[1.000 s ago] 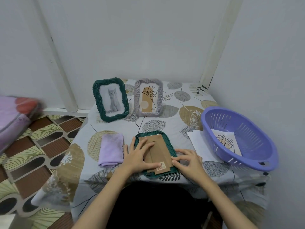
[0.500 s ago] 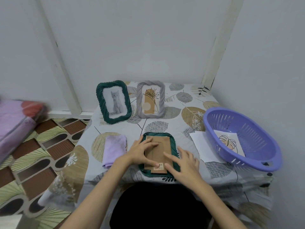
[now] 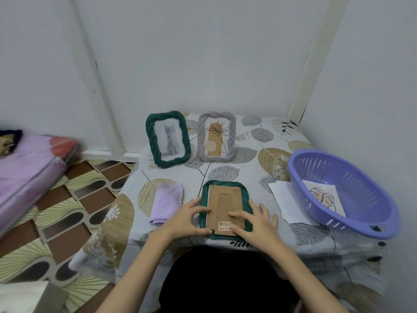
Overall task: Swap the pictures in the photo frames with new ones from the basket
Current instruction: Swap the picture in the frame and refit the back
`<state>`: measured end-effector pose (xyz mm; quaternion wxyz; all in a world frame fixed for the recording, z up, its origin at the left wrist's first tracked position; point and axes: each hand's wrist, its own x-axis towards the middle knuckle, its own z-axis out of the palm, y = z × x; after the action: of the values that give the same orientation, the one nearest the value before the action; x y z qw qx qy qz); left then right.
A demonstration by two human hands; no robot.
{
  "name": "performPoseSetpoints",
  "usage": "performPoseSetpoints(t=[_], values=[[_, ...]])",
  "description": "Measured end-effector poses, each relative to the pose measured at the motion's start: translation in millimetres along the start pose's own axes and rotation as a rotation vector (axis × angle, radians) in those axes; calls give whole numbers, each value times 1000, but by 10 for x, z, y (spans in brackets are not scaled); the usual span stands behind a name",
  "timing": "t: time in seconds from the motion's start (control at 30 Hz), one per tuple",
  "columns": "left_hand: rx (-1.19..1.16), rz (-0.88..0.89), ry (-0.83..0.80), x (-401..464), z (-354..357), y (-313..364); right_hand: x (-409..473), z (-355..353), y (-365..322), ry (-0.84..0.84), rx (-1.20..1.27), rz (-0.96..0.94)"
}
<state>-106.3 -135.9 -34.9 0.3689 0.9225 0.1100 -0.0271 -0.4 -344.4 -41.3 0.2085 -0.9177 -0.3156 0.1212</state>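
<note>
A person is sitting at a small worktop (image 3: 248, 154) covered with a leaf-print cloth, and a green frame (image 3: 225, 208) is lying face down at its near edge, its brown card back (image 3: 225, 206) facing up with a barcode sticker (image 3: 225, 225) near the bottom. The left hand (image 3: 187, 220) is resting on the frame's left rim, its fingers spread and its fingertips (image 3: 208, 208) touching the edge of the back; its grip is loose, not closing on anything. The right hand (image 3: 257, 222) is lying flat over the frame's lower right corner, fingers splayed and pressing on the back, its grip likewise unclenched. Just left of the frame a folded lilac cloth (image 3: 167, 203) is lying on the worktop. At the far side two more frames are standing upright side by side against the wall: a green one with a cat picture (image 3: 168, 138) and a grey one with a plant drawing (image 3: 217, 137). On the right a purple basket (image 3: 338, 190) is sitting near the worktop's edge, holding a picture of a leaf outline (image 3: 322, 197). A white sheet (image 3: 286, 199) is lying partly under the basket's left side, between the basket and the face-down frame. A pink mattress (image 3: 29, 163) is lying on the patterned floor at the left.
</note>
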Motion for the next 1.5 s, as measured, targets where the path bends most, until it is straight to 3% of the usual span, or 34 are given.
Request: performPoseSetpoints(t=[0.5,0.77,1.2,1.4,1.5], values=[[-14,32,154,-48,95,3,-25,0,18,1,59,-33],[-115,-15,135,-32,44,25,-26,1,32,12,76,-38],[-68,-1,126,20,59,12,-20,-29,26,-12,54,-45],[20,-68,409,489,-77,75,66,-84,14,-34,-5,-43],[159,-130,336,707,-86,22,70,-40,55,-33,6,-55]])
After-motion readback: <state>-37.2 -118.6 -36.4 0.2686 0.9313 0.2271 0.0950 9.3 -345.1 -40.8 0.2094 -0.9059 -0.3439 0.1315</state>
